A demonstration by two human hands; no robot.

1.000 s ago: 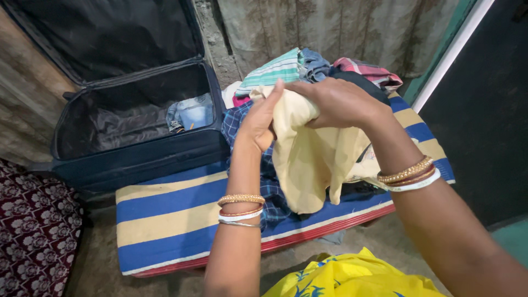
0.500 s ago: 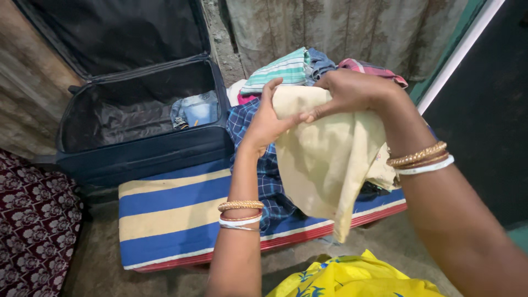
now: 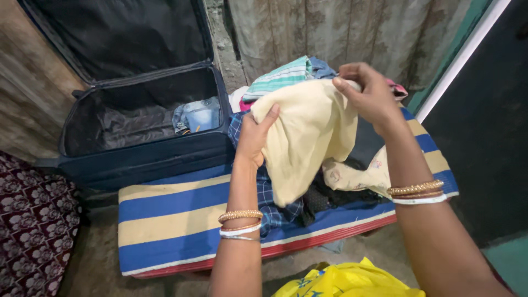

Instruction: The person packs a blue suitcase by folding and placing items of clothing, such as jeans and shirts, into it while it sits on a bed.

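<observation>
two hands: both lifted above the striped mat (image 3: 170, 212), each gripping the same cream cloth (image 3: 305, 137).
left hand (image 3: 254, 137): fingers closed on the cloth's left upper edge, thumb and fingertips pinching the fabric; bangles on the wrist.
right hand (image 3: 371, 96): fingers clamped on the cloth's upper right corner, held higher than the left; bangles on the wrist too.
cream cloth: hangs spread between the hands, its lower end drooping down over the mat's middle.
in the way: the cloth hides much of the blue checked garment (image 3: 269, 206) and part of the clothes heap behind it.
clothes heap (image 3: 286, 77): at the mat's far end, with a green striped piece on top, denim and a pink checked bit beside it.
printed pale fabric (image 3: 363, 176): lies on the mat's right part, under the right forearm.
suitcase (image 3: 143, 154): dark blue, open, just left of the mat's far end, touching it; a folded denim piece (image 3: 197, 114) lies inside.
patterned maroon fabric (image 3: 33, 231): well left of the mat.
yellow garment (image 3: 352, 280): near edge, below the mat.
</observation>
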